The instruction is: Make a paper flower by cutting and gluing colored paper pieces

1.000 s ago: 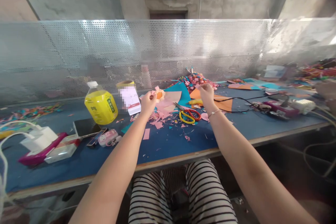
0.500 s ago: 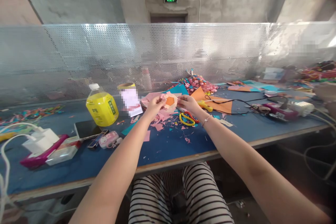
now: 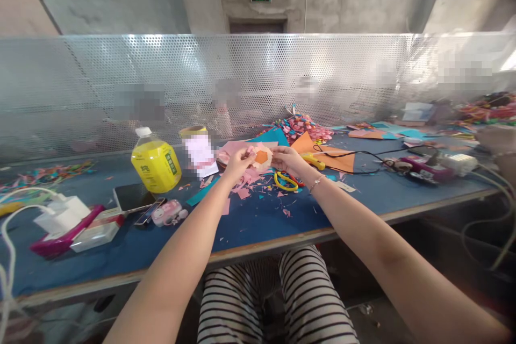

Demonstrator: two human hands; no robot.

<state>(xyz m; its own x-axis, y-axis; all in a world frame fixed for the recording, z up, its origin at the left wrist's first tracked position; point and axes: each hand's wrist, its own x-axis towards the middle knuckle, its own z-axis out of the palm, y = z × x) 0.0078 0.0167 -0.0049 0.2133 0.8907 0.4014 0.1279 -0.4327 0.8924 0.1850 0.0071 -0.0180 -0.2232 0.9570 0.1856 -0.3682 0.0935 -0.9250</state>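
A small paper flower (image 3: pixel 262 156), pale pink with an orange centre, is held between both hands above the blue table (image 3: pixel 258 220). My left hand (image 3: pixel 238 163) pinches its left edge. My right hand (image 3: pixel 285 159) pinches its right edge. Pink paper scraps (image 3: pixel 245 189) lie on the table just under the hands. Yellow-and-red scissors (image 3: pixel 287 180) rest right below my right wrist. A yellow glue gun (image 3: pixel 313 160) lies on orange paper (image 3: pixel 334 159) behind my right hand.
A yellow bottle (image 3: pixel 155 163), a phone (image 3: pixel 129 196) and chargers (image 3: pixel 60 215) sit at the left. A tape roll (image 3: pixel 192 131) and a heap of coloured scraps (image 3: pixel 300 126) lie by the perforated metal screen (image 3: pixel 121 80). Cables and devices (image 3: pixel 423 165) occupy the right.
My right hand came back from the scrap heap at the rear and joined my left hand on the paper flower, which now sits a little higher between both hands.
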